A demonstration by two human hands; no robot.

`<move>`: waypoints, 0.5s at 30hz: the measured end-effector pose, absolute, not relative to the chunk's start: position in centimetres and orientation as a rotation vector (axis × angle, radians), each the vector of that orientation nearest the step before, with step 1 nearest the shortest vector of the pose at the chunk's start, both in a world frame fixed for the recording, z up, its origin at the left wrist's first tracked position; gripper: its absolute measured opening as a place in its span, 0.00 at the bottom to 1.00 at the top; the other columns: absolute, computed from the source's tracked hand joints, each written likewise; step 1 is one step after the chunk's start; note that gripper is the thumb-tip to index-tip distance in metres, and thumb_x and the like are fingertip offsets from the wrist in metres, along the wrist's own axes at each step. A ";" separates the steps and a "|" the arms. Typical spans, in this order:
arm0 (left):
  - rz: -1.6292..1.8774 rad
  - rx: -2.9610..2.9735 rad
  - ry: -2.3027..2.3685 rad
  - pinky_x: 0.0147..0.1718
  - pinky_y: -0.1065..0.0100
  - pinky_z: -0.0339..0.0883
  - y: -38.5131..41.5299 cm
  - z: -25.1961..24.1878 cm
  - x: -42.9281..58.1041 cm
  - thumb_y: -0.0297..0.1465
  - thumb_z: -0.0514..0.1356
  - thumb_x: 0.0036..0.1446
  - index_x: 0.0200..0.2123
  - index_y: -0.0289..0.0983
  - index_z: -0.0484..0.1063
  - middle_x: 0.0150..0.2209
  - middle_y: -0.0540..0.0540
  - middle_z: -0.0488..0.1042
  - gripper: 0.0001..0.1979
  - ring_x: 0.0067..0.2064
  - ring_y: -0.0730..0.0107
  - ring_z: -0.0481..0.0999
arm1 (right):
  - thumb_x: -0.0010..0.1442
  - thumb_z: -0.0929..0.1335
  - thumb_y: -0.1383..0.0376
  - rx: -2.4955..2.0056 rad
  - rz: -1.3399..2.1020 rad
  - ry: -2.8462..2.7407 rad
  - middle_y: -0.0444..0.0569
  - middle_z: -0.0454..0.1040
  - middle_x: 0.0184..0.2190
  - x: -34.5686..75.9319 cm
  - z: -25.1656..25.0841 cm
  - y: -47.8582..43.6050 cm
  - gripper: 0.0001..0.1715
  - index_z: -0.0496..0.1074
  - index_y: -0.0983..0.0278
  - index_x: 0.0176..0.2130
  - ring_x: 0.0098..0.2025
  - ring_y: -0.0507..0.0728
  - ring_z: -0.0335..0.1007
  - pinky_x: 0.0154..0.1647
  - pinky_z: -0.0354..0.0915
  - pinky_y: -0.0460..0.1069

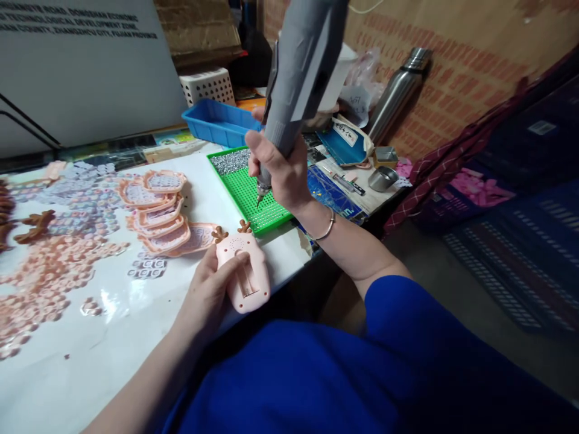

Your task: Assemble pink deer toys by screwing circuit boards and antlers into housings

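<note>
My left hand (213, 278) is closed on a pink plastic toy casing (256, 265) with brown antlers, its thumb lying across the back. An open battery compartment and several screw holes face up. Wrapped around a grey electric screwdriver (296, 78), my right hand (284, 172) holds it with the bit pointing down. The bit's tip is over a green perforated tray (235, 190). Small silver screws (230, 161) fill the tray's far end, and more sit in rows near its close edge. To the left of the casing lies a stack of pink shell halves (158, 211).
Pink buttons (40, 283), pastel key pieces (85, 205) and brown antlers (36, 226) are spread over the white table at left. Behind the tray are a blue bin (219, 123) and a steel bottle (398, 93). A small metal cup (383, 178) stands at right.
</note>
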State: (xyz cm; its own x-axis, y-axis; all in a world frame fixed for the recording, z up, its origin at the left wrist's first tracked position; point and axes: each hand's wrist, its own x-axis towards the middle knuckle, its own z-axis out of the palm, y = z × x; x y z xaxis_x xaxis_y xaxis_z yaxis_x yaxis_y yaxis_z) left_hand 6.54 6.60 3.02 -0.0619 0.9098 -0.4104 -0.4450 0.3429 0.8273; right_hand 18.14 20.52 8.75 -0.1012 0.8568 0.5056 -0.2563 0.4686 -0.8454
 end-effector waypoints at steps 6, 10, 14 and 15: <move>1.212 0.544 1.111 0.39 0.66 0.74 6.6 3.1 6.7 0.37 0.75 0.40 0.45 0.37 0.71 0.37 0.48 0.80 0.29 0.36 0.65 0.80 | 0.54 0.73 0.45 -0.419 1.193 -1.408 0.35 0.62 0.19 16.6 11.1 15.9 0.27 0.66 0.54 0.47 0.20 0.52 0.64 0.25 0.64 0.48; 1.239 0.574 1.051 0.44 0.63 0.74 6.7 2.8 6.7 0.36 0.74 0.42 0.48 0.37 0.71 0.42 0.46 0.81 0.29 0.42 0.61 0.81 | 0.52 0.73 0.45 -0.544 1.262 -1.451 0.36 0.63 0.21 16.0 11.0 13.9 0.27 0.69 0.53 0.46 0.21 0.54 0.65 0.28 0.69 0.51; 1.249 0.581 1.027 0.48 0.62 0.73 6.7 2.7 6.6 0.36 0.74 0.43 0.50 0.37 0.71 0.45 0.44 0.81 0.30 0.45 0.60 0.80 | 0.51 0.76 0.49 -0.485 1.342 -1.424 0.35 0.61 0.21 15.6 10.3 14.1 0.26 0.68 0.54 0.45 0.20 0.52 0.61 0.28 0.68 0.51; 1.247 0.585 1.023 0.49 0.62 0.72 6.7 2.6 6.6 0.36 0.73 0.43 0.50 0.37 0.71 0.45 0.44 0.81 0.30 0.46 0.60 0.80 | 0.51 0.76 0.50 -0.491 1.360 -1.416 0.36 0.62 0.21 15.5 10.2 14.3 0.25 0.68 0.54 0.45 0.20 0.53 0.62 0.28 0.67 0.51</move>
